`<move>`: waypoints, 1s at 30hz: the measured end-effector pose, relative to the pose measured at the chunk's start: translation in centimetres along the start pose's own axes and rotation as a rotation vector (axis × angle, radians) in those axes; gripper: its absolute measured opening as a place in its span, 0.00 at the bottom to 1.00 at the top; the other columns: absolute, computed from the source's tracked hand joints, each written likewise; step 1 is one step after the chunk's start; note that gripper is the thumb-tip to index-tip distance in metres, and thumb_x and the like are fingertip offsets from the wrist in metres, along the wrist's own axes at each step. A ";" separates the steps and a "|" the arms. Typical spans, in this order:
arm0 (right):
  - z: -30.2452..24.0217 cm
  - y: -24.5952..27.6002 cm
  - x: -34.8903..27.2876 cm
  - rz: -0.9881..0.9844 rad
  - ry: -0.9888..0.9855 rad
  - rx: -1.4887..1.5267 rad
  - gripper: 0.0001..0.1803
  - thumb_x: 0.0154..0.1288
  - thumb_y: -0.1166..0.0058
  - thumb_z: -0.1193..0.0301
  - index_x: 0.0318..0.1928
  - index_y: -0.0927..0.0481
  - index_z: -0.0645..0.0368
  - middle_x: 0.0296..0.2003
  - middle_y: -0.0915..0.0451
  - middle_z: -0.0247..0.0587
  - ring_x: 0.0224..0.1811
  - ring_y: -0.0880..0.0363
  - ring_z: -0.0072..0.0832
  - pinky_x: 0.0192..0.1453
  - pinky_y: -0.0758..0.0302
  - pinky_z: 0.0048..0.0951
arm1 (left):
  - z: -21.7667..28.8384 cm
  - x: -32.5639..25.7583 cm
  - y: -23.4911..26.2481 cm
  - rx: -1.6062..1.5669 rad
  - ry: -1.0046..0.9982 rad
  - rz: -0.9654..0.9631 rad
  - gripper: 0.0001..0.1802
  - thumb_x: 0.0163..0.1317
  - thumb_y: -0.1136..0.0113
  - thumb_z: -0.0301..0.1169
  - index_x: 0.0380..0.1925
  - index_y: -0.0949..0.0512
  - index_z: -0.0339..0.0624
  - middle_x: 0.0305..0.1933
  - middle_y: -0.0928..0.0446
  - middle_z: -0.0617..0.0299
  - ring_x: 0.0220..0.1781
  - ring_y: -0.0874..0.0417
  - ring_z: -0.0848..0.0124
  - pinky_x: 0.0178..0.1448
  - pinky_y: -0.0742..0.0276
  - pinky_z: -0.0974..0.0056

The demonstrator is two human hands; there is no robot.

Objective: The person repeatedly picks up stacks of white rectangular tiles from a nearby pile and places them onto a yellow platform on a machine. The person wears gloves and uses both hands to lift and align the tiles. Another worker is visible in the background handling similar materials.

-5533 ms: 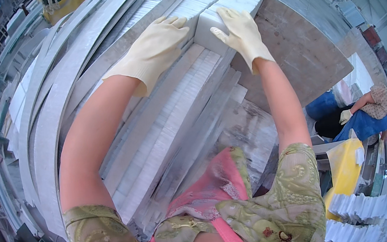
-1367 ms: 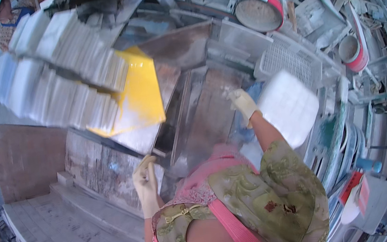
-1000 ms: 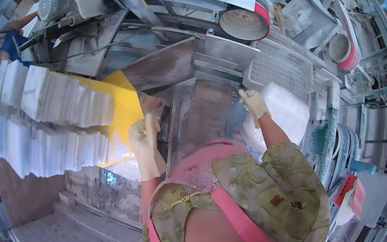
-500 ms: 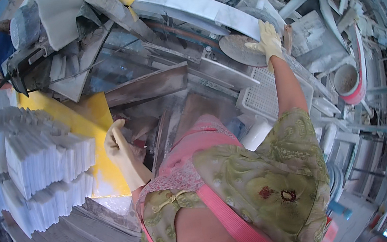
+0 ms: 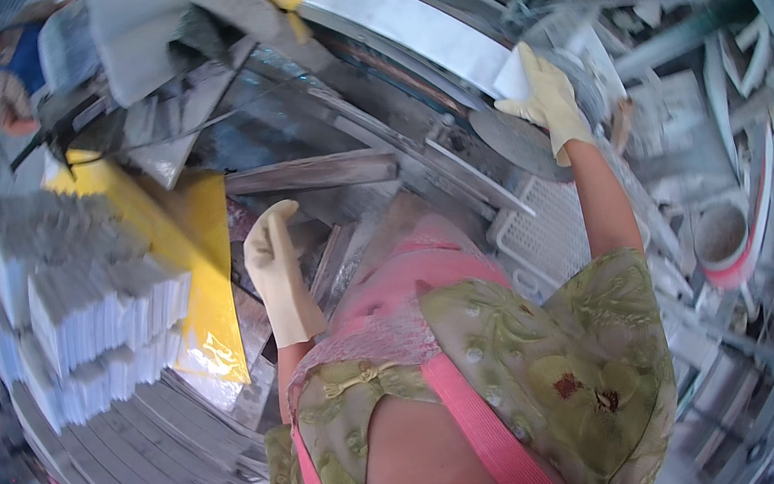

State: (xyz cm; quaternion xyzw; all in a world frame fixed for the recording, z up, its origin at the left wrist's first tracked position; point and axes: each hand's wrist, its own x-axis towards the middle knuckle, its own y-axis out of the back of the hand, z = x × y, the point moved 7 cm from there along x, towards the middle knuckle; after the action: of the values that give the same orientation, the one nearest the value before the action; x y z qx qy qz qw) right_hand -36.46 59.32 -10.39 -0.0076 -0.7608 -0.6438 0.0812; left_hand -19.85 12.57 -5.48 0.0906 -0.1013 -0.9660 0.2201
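The white strip is at one o'clock. The right hand, near the basket one second ago, now reaches the strip's lower end, fingers straight and thumb apart, so this end seems within its control. At nine o'clock, the left hand stays curled, with nothing visible inside, beside the yellow sheet. Further out are white slabs.

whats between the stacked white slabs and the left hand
In the head view, a yellow sheet lies between the stacked white slabs and the left hand.
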 end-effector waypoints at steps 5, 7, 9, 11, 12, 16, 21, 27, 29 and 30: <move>-2.8 -1.6 3.3 -0.142 0.074 0.055 0.56 0.41 0.18 0.64 0.71 0.35 0.60 0.54 0.17 0.57 0.57 0.18 0.52 0.59 0.21 0.46 | -0.3 -1.6 2.6 -0.091 0.008 0.077 0.14 0.74 0.44 0.33 0.43 0.13 0.34 0.42 0.13 0.65 0.44 0.18 0.78 0.49 0.23 0.70; -1.9 -2.7 4.0 -0.252 0.033 -0.085 0.64 0.36 0.17 0.59 0.73 0.40 0.63 0.51 0.17 0.62 0.53 0.16 0.55 0.56 0.19 0.48 | -1.3 -2.8 4.3 0.025 0.142 0.100 0.15 0.74 0.43 0.35 0.44 0.13 0.36 0.42 0.14 0.65 0.45 0.18 0.79 0.43 0.21 0.69; -1.2 -3.3 4.4 -0.266 0.068 -0.119 0.68 0.37 0.18 0.55 0.76 0.45 0.64 0.53 0.18 0.63 0.55 0.17 0.57 0.58 0.20 0.48 | -1.2 -4.1 5.6 -0.134 0.068 0.150 0.16 0.73 0.44 0.36 0.45 0.14 0.35 0.42 0.13 0.62 0.46 0.18 0.76 0.50 0.22 0.68; -0.3 -4.0 4.7 -0.269 0.093 -0.214 0.69 0.37 0.20 0.53 0.76 0.46 0.65 0.52 0.19 0.63 0.54 0.18 0.58 0.58 0.20 0.48 | -1.8 -5.3 7.1 -0.086 0.044 0.175 0.17 0.74 0.45 0.37 0.47 0.15 0.34 0.42 0.14 0.64 0.45 0.19 0.79 0.50 0.24 0.69; -0.2 -4.0 4.6 -0.231 0.125 -0.269 0.70 0.37 0.21 0.52 0.77 0.48 0.65 0.50 0.18 0.63 0.53 0.18 0.59 0.57 0.21 0.49 | -2.2 -5.6 7.6 -0.081 0.025 0.168 0.17 0.74 0.45 0.36 0.47 0.16 0.33 0.42 0.14 0.63 0.45 0.19 0.78 0.50 0.23 0.68; -1.0 -2.5 4.3 -0.276 0.073 -0.346 0.70 0.35 0.20 0.52 0.77 0.46 0.64 0.51 0.17 0.63 0.56 0.18 0.57 0.61 0.22 0.47 | -4.7 -6.1 9.5 -0.197 -0.008 0.139 0.18 0.74 0.45 0.32 0.58 0.20 0.32 0.50 0.16 0.58 0.48 0.18 0.75 0.55 0.18 0.66; -17.9 2.5 2.4 -0.104 0.479 -0.008 0.68 0.32 0.20 0.56 0.75 0.43 0.65 0.54 0.19 0.60 0.57 0.20 0.57 0.62 0.23 0.47 | -4.8 -6.3 11.3 -0.015 -0.062 0.076 0.32 0.71 0.40 0.43 0.70 0.30 0.38 0.51 0.16 0.56 0.53 0.17 0.70 0.54 0.20 0.65; -48.2 1.5 -9.2 -0.144 1.128 0.406 0.62 0.39 0.23 0.50 0.73 0.39 0.62 0.57 0.22 0.58 0.59 0.21 0.53 0.64 0.24 0.46 | -5.4 -5.6 15.5 -0.114 0.096 -0.097 0.40 0.67 0.35 0.54 0.64 0.28 0.29 0.45 0.16 0.51 0.45 0.14 0.70 0.43 0.17 0.64; -54.7 1.0 -13.2 -0.144 1.261 0.454 0.67 0.39 0.22 0.46 0.75 0.44 0.65 0.64 0.27 0.59 0.66 0.26 0.52 0.70 0.28 0.44 | -6.1 -5.2 18.1 -0.152 0.047 0.010 0.40 0.63 0.33 0.55 0.61 0.26 0.31 0.43 0.15 0.53 0.41 0.14 0.67 0.44 0.17 0.62; -57.0 0.8 -14.9 -0.163 1.323 0.484 0.70 0.39 0.21 0.44 0.77 0.46 0.66 0.67 0.29 0.60 0.69 0.29 0.52 0.73 0.31 0.43 | -6.3 -5.3 19.5 -0.215 -0.030 0.124 0.39 0.62 0.33 0.56 0.58 0.24 0.31 0.43 0.15 0.54 0.40 0.13 0.66 0.44 0.17 0.61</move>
State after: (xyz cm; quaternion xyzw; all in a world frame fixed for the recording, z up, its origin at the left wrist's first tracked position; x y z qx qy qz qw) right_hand -15.16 4.92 -2.62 0.4605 -0.6716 -0.3304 0.4772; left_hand -5.84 -3.32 -6.25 0.0456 -0.0058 -0.9570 0.2864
